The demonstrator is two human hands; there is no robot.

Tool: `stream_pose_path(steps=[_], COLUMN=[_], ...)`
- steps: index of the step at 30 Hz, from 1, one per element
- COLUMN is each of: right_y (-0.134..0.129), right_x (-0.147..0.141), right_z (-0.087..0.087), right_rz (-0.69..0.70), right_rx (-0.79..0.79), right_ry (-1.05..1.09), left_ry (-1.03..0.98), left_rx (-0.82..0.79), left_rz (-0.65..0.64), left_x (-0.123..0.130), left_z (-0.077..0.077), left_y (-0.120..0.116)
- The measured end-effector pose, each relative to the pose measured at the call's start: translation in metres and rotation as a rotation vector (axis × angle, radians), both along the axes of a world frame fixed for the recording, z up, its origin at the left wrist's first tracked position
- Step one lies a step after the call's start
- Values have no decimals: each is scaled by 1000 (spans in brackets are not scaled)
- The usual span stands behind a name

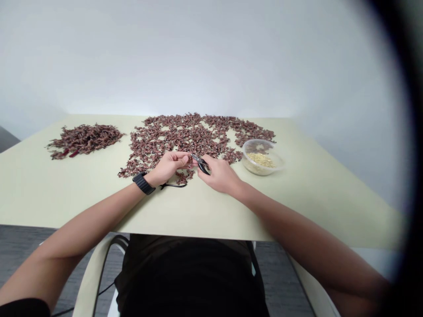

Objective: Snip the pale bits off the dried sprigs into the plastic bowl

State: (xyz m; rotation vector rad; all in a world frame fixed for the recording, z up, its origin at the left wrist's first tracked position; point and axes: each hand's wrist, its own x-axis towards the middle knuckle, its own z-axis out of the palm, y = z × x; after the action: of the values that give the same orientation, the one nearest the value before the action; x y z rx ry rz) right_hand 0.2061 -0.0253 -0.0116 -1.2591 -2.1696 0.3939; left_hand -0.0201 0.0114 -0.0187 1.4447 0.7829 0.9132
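Observation:
My right hand [220,174] is closed round small pliers [202,165] with black handles, their metal jaws pointing toward my left hand. My left hand [169,166] is closed in a pinch on a small reddish-brown dried piece [190,162], right at the tips of the pliers. Whether the jaws bite on it is too small to tell. Behind both hands lies a wide, loose spread of reddish-brown dried pieces [185,136]. A few more pieces [184,177] are under my left hand. My left wrist wears a black watch band.
A clear round plastic bowl [246,164] with small yellow bits [261,160] stands right of my right hand. A heap of darker dried pieces [87,140] lies at the left. A black cord [175,186] is near my left wrist. The pale table [198,215] meets a white wall.

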Motion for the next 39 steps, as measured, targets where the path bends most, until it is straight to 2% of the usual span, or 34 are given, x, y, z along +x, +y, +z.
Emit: stream_pose_path(steps=[3,9,11,13,16,18,20,22,23,27,29,33,39], right_y=[-2,-6,-9,-12,-13,-12,-10,-7,-7,-4,-3,0,-1], right_x=[-5,-23,-28,-30,-26,-23,-20,-19,-19,-14,-10,-5,-3], right_z=[-3,-8,-5,0,9,13,14,12,11,6,4,1,0], right_rz=[-15,9,32,52,132,187,203,163,128,-4,-38,-66,-32], right_rx=[-101,-303,-467,-748,-1104,-1231,-1267,-1188,-1090,-405,-172,-40,30], right_ry=[88,407,568,734,905,961,967,914,861,479,298,87,-6], left_ry=[28,158,215,295,403,434,460,479,474,331,211,25,25], left_rx=[77,300,391,517,724,801,806,747,697,439,317,136,124], left_rz=[45,255,323,377,344,291,293,349,372,306,246,155,104], left_x=[2,10,10,7,-2,-6,-7,-4,-3,3,4,5,4], left_z=[0,-2,-5,-9,-14,-14,-13,-10,-8,-1,1,1,2], left_y=[-3,-9,-9,-7,-1,2,3,3,2,0,-1,-2,-3])
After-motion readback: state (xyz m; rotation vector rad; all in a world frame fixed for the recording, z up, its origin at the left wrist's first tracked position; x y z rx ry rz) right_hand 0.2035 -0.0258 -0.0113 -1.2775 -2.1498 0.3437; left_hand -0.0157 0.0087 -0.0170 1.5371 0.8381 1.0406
